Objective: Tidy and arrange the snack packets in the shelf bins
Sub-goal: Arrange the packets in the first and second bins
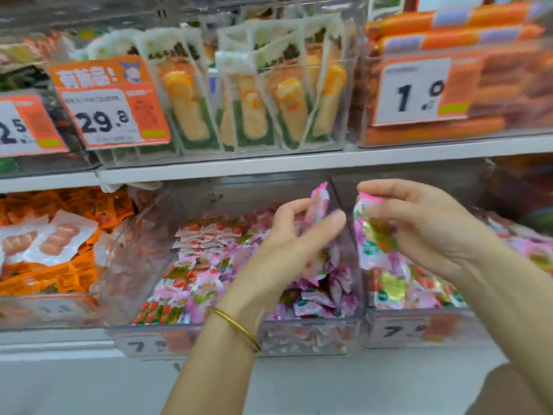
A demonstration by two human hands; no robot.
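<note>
— Pink plastic wrappers in both hands, is that right?

— Yes. The left hand (294, 235), at centre frame, has its fingers and thumb curled round a pink packet (319, 202) that stands upright, just above the middle bin (233, 333). Motion blur smears the thumb, so how the thumb sits on it is hard to make out.

— And the other?

— The right hand (425, 229) pinches a second packet (374, 235) by its top edge between thumb and fingertips. That packet hangs down, pink with green and gold print, beside the clear divider wall (344, 202). I cannot tell whether it touches the wall.

— Where are the remaining ones?

— A loose heap of packets (209, 265) fills the middle bin, partly hidden behind the left wrist and its gold bangle (236, 326). More lie in the right bin (419, 327), covered in part by the right forearm and cut off toward the right edge.

— Can the labels be read?

— On the upper shelf, one price tag (110, 115) reads 29.8 and another tag (414, 91) reads 1.0. The labels on the lower bins are blurred; a 7 shows on each, nothing more. At the far left a tag is cut by the frame edge.

— Anything else?

— Green-and-white packs (254, 94) stand upright at upper centre, orange sticks (449, 28) are stacked at upper right, and orange sachets (59, 277) lie at lower left. The print on all of them is too soft to read.
</note>
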